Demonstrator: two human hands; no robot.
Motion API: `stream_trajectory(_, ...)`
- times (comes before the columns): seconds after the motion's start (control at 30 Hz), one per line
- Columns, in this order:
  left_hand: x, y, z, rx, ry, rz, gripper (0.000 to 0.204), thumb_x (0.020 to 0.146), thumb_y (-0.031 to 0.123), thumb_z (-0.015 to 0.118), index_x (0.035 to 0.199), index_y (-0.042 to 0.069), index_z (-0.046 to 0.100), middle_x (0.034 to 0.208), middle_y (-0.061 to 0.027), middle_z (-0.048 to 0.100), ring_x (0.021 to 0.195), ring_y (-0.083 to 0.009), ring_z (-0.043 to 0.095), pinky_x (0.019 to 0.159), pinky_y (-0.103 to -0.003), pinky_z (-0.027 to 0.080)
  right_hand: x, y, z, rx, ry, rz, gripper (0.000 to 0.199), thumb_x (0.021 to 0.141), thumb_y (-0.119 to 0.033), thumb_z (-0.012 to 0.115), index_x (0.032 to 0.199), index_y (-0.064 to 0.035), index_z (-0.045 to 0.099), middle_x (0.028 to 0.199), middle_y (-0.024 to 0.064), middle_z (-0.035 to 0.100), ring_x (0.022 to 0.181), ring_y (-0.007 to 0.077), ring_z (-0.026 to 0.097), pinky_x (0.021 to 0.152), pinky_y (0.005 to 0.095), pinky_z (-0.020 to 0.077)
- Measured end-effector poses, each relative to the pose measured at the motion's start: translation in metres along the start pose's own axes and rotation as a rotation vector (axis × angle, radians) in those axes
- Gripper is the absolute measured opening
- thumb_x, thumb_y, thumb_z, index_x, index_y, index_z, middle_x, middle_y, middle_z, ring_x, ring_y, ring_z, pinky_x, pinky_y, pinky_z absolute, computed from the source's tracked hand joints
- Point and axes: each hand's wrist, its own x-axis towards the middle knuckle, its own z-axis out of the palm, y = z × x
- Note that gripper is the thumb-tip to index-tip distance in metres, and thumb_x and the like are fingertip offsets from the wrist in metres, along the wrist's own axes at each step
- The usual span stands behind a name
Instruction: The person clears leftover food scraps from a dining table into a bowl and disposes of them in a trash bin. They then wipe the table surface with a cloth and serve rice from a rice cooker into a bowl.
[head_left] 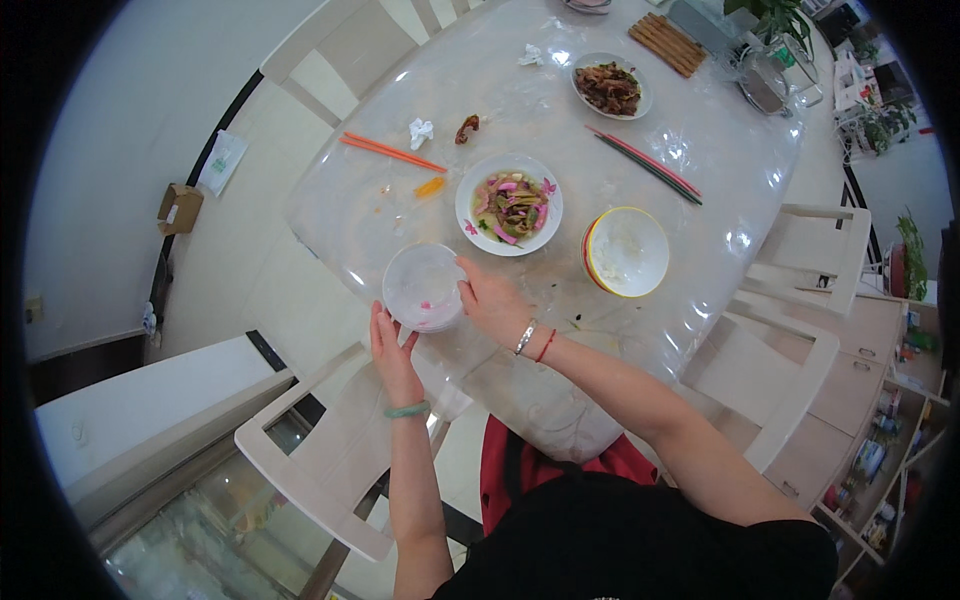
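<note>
Hands [445, 325] grip a round, clear plastic bowl [423, 286].

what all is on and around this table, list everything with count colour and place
clear plastic container: 1, see-through, near table edge, between both hands
plate of mixed vegetables: 1, white, table centre
bowl: 1, white inside, yellow rim, right of that plate
plate of dark food: 1, white, far side
chopsticks: 1 pair, orange, left
chopsticks: red and green, right
chairs: several, pale, around table
left hand: green bangle
right hand: silver and red bracelets
</note>
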Motion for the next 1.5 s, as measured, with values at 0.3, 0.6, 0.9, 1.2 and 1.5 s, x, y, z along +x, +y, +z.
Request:
stream_trajectory(0.3,0.012,-0.002,0.000,-0.056,-0.090,-0.071,0.059,0.100,0.040,0.043,0.147,0.008,0.028,0.143,-0.0117,0.039,0.128,-0.0254,0.042,0.094,-0.044,0.046,0.003,-0.006,0.003,-0.095,-0.103,0.167,0.049,0.093,-0.026,0.051,0.135,-0.0036,0.038,0.074,0.0199,0.065,0.068,0.0386,0.063,0.062,0.0486,0.0488)
stream_trajectory(0.6,0.010,-0.006,0.003,-0.009,-0.011,0.006,0.059,0.100,0.033,0.047,0.149,0.010,0.023,0.146,-0.0134,0.034,0.132,-0.0262,0.036,0.103,-0.044,0.036,-0.007,-0.006,-0.007,0.005,-0.052,0.198,0.053,0.096,-0.040,0.044,0.135,-0.0027,0.039,0.087,0.0223,0.066,0.077,0.0436,0.063,0.068,0.0532,0.0483)
stream_trajectory(0.9,-0.047,0.025,0.065,0.163,-0.057,0.366,0.036,0.100,0.016,0.044,0.135,0.005,0.046,0.130,-0.0091,0.052,0.119,-0.0187,0.050,0.098,-0.033,0.040,-0.050,-0.017,-0.116,0.514,-0.028,0.300,0.043,0.099,-0.034,0.041,0.127,-0.0023,0.049,0.096,0.0148,0.067,0.064,0.0206,0.066,0.059,0.0318,0.0520)
stream_trajectory(1.2,-0.046,0.014,0.176,-0.050,-0.496,0.130,0.027,0.099,0.016,0.048,0.123,0.003,0.050,0.124,-0.0104,0.058,0.114,-0.0211,0.056,0.094,-0.035,0.046,-0.035,0.059,-0.250,1.080,0.445,0.331,0.036,0.099,-0.030,0.044,0.113,0.0021,0.053,0.096,0.0161,0.066,0.073,0.0185,0.066,0.059,0.0268,0.0533)
stream_trajectory(1.5,-0.026,0.015,0.229,-0.023,-0.496,0.076,0.025,0.100,0.016,0.046,0.122,0.004,0.052,0.123,-0.0073,0.056,0.113,-0.0178,0.055,0.093,-0.033,0.046,0.093,0.147,-0.237,1.115,0.242,0.554,0.021,0.094,-0.019,0.046,0.100,-0.0020,0.057,0.079,0.0075,0.062,0.055,0.0104,0.053,0.044,0.0227,0.0396)
